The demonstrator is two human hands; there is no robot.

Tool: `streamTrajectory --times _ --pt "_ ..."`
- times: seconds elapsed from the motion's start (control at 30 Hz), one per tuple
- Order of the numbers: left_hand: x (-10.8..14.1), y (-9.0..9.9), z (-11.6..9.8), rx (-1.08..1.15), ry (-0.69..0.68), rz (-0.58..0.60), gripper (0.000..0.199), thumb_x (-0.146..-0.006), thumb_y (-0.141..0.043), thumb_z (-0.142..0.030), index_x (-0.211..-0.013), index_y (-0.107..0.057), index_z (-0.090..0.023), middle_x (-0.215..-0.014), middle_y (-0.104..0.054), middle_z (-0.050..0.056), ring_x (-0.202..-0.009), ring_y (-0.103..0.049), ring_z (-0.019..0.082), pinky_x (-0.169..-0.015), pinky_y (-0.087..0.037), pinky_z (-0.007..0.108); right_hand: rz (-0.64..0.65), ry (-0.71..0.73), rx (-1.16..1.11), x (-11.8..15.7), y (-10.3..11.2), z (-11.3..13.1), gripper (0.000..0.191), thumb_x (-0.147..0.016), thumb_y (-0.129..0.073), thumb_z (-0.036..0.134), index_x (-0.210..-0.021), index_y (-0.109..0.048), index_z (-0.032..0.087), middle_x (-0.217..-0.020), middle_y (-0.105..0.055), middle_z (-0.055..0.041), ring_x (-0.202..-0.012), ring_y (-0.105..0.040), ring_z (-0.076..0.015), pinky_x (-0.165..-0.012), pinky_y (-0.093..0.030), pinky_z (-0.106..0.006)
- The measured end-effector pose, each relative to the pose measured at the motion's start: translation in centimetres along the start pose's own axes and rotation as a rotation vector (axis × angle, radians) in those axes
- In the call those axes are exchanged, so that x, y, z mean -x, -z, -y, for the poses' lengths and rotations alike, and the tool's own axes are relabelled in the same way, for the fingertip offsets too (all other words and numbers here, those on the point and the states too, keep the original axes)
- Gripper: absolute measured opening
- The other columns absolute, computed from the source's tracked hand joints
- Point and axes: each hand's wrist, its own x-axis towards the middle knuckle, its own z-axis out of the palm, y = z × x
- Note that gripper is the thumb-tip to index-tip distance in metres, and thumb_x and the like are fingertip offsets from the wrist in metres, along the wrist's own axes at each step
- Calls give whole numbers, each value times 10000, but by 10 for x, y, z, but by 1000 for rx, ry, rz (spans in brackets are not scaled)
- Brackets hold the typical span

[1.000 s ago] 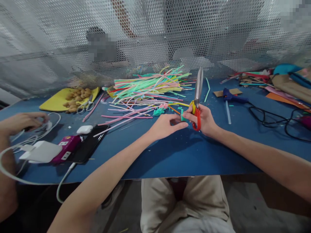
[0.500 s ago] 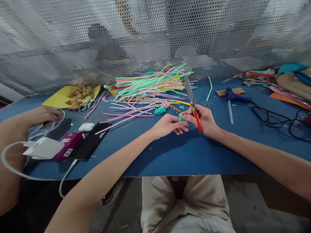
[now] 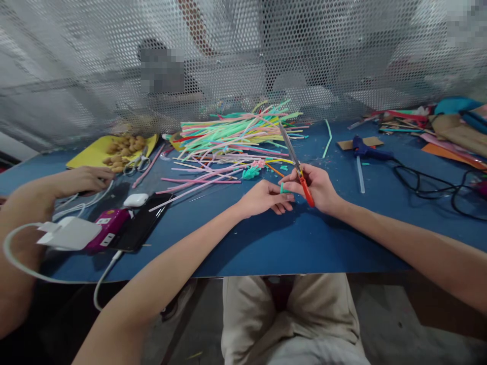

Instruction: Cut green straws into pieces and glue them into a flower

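My left hand [image 3: 262, 198] pinches a short piece of green pipe cleaner [image 3: 282, 188] between thumb and fingers. The fingertips of my right hand [image 3: 317, 190] come close to that piece; whether they touch it I cannot tell. Held in the right hand is a pair of scissors [image 3: 291, 147] with red handles, its blades pointing up and away, seemingly closed. Just beyond my hands lie a green fuzzy cluster [image 3: 251, 173], a pink fuzzy cluster [image 3: 257, 163] and small green cut bits [image 3: 283, 168].
Behind is a heap of coloured pipe cleaners [image 3: 228, 132], against a perforated metal screen [image 3: 236, 61]. A blue glue gun [image 3: 371, 150] lies right. Left are a phone [image 3: 142, 225], a purple power strip [image 3: 108, 230], yellow sheet [image 3: 89, 152] and a co-worker's hand [image 3: 81, 181].
The scissors have swung slightly left in my right hand. My left hand has barely moved. The co-worker's hand has shifted right, nearer the yellow sheet.
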Motion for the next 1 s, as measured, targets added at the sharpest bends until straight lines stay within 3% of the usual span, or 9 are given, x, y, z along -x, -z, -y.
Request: streamTrajectory --times 0.2,0.33,0.5,0.63,1.0 --pt "-1 -2 1 -23 -4 20 490 -771 -821 -567 -875 -792 -90 -850 -800 128 -608 -698 110 -624 -606 226 8 -8 25 0 -3 0 412 -633 -930 385 -832 -615 210 -882 -775 -41 -730 -698 -190 -607 -558 -304" --pt "-1 -1 2 -7 -18 8 484 -786 -816 -560 -902 -798 -91 -890 -804 130 -635 -706 107 -651 -612 222 -91 67 36 -1 0 -1 382 -660 -926 371 -844 -626 222 -852 -763 -25 -726 -682 -180 -650 -555 -316" --pt "-3 6 5 69 -46 -44 500 -796 -815 -556 -995 -798 -98 -970 -806 145 -730 -734 126 -700 -624 231 -214 132 -5 -5 11 1 412 -681 -916 433 -860 -597 242 -870 -758 -23 -520 -526 -107 -472 -408 -284" --pt "-4 10 7 151 -82 -63 480 -788 -830 -540 -996 -799 -108 -1026 -805 146 -750 -731 115 -715 -622 225 -171 113 -1 -7 16 1 423 -670 -923 437 -849 -599 232 -870 -753 -22 -464 -420 -70 -428 -324 -269" --pt "-2 1 3 131 -99 -47 468 -770 -839 -542 -966 -800 -120 -1013 -806 127 -732 -713 113 -703 -628 239 -141 64 -24 0 2 2 461 -665 -919 480 -850 -583 224 -767 -691 13 -493 -433 -80 -453 -355 -265"
